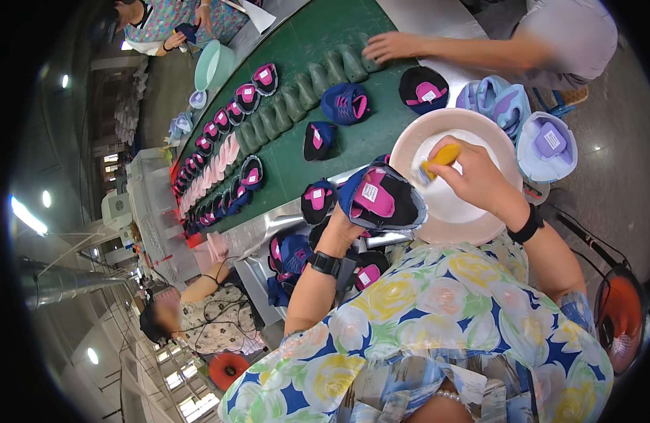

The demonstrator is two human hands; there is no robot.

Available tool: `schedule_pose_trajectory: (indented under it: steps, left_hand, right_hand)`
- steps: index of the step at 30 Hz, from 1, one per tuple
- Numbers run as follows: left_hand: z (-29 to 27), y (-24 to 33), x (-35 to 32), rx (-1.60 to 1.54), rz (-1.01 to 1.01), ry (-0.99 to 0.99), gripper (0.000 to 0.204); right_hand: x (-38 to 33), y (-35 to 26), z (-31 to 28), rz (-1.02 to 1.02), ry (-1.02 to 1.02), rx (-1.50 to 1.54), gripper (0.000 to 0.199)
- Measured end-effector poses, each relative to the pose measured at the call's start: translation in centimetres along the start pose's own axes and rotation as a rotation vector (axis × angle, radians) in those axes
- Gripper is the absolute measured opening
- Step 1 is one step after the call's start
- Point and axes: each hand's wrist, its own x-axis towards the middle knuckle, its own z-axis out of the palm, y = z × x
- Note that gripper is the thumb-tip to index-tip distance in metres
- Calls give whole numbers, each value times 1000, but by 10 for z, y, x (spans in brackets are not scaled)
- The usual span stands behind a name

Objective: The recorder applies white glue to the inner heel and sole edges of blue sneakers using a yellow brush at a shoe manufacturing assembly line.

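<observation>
My left hand point(344, 227) grips a shoe upper point(385, 194), navy and black with a pink lining and a white label, its open underside facing up. In my right hand point(474, 178) is a yellow-handled brush point(443, 156), fingers closed round the handle. The brush's pale bristles are over a pink basin point(402, 144) that holds white liquid point(457, 204). The upper's edge overlaps the basin's left rim. Beside my left hand, more navy and pink uppers point(294, 254) lie heaped on a metal surface.
A green conveyor belt point(381, 144) carries rows of uppers, dark green shoe lasts point(316, 81) and pink pieces point(219, 163). Light blue and lilac uppers point(548, 144) lie right of the basin. A co-worker's hand point(392, 46) reaches over the belt; other people work at the left. An orange fan point(621, 317) stands at right.
</observation>
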Motion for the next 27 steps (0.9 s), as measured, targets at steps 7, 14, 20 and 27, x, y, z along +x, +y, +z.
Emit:
schedule_pose_trajectory:
  steps: [7,14,20,27]
  left_hand:
    - [-9,-5,11,-146,91,-6,41]
    - [-8,-10,8,-162,52,-74,41]
    - [-14,-13,4,-130,162,-17,44]
    - [-19,-1,2,535,632,119,56]
  right_hand:
    - [10,-1,19,-461,-79,-193,21]
    - [18,-10,16,-443,-72,-157,20]
    - [13,0,15,-377,-185,-256,19]
    - [14,-7,35,-154,112,-99,16]
